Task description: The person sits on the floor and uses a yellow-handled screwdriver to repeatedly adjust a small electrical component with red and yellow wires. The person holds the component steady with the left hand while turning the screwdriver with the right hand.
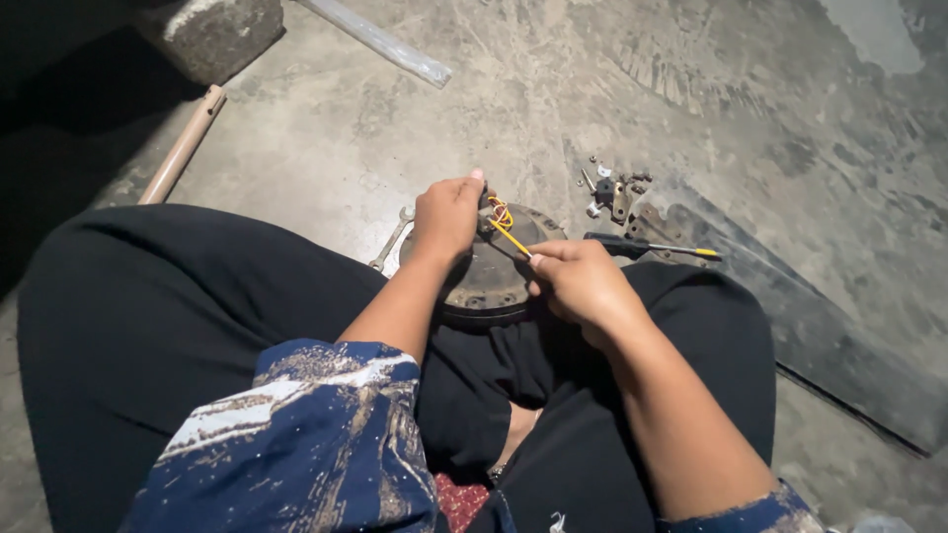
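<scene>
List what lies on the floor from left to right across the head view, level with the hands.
Wooden handle → wrench → left hand → round metal housing → right hand → screwdriver → dark blade.

Concrete floor (415, 128): wrench (391, 240), screwdriver (647, 247), small parts (614, 192), blade (790, 316).

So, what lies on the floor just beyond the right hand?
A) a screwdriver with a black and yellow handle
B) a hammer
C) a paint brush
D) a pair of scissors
A: past the right hand, a screwdriver with a black and yellow handle lies on the concrete floor.
</scene>
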